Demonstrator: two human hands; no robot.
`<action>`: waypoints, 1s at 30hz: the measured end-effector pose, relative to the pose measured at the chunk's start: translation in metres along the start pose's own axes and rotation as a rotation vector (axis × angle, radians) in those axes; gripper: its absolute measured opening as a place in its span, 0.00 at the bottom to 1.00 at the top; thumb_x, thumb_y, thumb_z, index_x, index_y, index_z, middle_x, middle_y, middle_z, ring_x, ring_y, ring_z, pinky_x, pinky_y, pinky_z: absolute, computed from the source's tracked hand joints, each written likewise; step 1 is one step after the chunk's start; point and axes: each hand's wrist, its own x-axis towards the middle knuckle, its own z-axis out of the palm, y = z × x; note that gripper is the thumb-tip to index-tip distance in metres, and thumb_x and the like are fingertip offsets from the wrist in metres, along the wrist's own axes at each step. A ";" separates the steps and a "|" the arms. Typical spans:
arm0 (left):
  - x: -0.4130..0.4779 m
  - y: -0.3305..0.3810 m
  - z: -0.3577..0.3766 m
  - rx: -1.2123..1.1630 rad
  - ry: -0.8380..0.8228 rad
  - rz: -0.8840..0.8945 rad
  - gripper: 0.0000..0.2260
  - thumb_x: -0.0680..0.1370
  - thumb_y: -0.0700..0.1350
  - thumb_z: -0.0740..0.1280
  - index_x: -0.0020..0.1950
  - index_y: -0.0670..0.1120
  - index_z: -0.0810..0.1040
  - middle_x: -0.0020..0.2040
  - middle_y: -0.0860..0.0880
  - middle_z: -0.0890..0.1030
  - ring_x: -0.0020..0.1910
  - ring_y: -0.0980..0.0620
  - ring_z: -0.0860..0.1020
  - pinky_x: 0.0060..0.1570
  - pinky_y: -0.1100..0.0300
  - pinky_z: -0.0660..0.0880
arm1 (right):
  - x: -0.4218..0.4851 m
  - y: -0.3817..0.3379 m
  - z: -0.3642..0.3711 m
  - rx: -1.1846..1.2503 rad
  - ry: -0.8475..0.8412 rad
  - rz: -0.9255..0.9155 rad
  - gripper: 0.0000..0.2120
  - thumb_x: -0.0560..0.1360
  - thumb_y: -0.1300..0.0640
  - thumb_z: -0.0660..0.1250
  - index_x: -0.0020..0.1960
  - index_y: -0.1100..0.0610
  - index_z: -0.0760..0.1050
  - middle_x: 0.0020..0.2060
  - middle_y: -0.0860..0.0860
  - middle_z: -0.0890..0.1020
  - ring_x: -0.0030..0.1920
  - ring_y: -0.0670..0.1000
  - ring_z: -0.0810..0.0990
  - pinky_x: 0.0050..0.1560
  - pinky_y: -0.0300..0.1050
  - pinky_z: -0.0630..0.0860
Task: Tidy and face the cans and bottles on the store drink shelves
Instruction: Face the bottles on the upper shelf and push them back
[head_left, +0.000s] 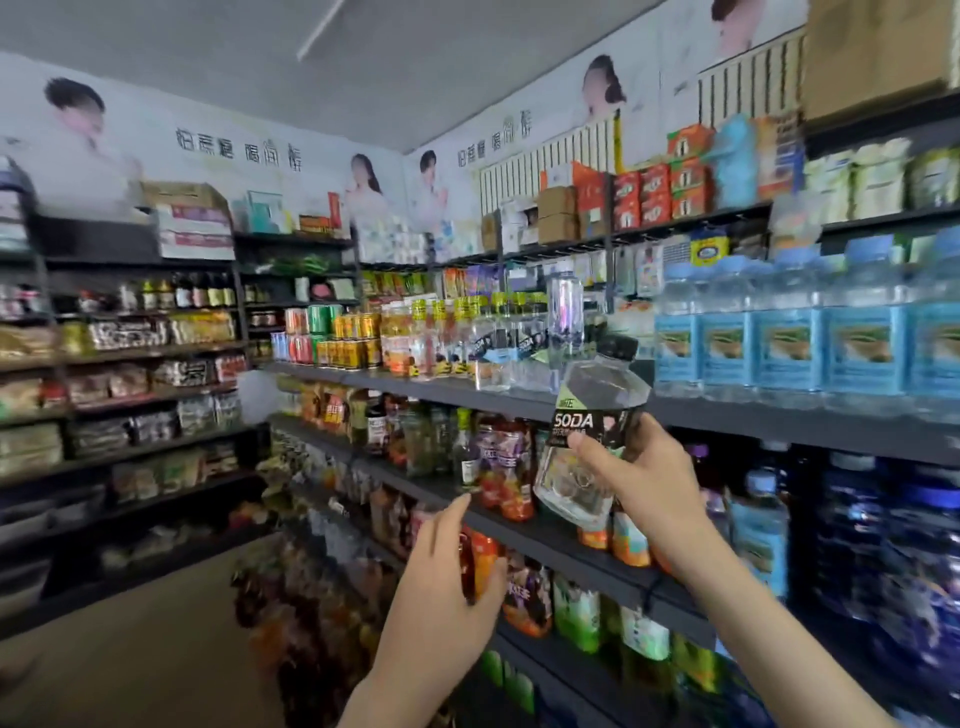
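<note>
White letters spell "SODA" on the black label of the clear, black-capped bottle (587, 421). The right hand (644, 483) grips its lower body and holds it in the air, top leaning right. Below and left of the bottle, the left hand (447, 566) is open, fingers straight, holding nothing. Just behind the bottle runs the dark shelf (727, 413). Matching SODA bottles (493, 345) stand up-left of it, and blue-labelled water bottles (789, 338) to its right.

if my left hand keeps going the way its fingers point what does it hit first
The left hand would most likely meet the dark shelf edge just past it, then the small green-capped bottle standing above. Depth is unclear, so it may be short of both.
</note>
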 end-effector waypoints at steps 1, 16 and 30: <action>0.013 -0.017 0.000 0.009 0.010 0.010 0.29 0.79 0.58 0.60 0.76 0.59 0.49 0.70 0.60 0.58 0.69 0.59 0.63 0.57 0.71 0.66 | 0.015 0.006 0.016 -0.006 0.011 -0.004 0.17 0.69 0.48 0.74 0.55 0.52 0.75 0.46 0.43 0.82 0.48 0.44 0.80 0.48 0.43 0.75; 0.287 -0.193 0.032 -0.049 0.052 0.150 0.22 0.80 0.52 0.60 0.73 0.60 0.59 0.68 0.57 0.63 0.58 0.56 0.73 0.50 0.67 0.66 | 0.244 0.097 0.159 -0.269 0.206 -0.002 0.19 0.71 0.50 0.73 0.55 0.49 0.66 0.43 0.41 0.74 0.42 0.40 0.73 0.39 0.38 0.69; 0.463 -0.204 0.104 -0.362 -0.246 0.393 0.40 0.77 0.59 0.64 0.76 0.58 0.37 0.68 0.43 0.72 0.58 0.44 0.75 0.54 0.54 0.73 | 0.282 0.127 0.207 -0.845 0.353 0.167 0.34 0.78 0.47 0.60 0.78 0.55 0.48 0.72 0.55 0.64 0.70 0.53 0.64 0.59 0.38 0.62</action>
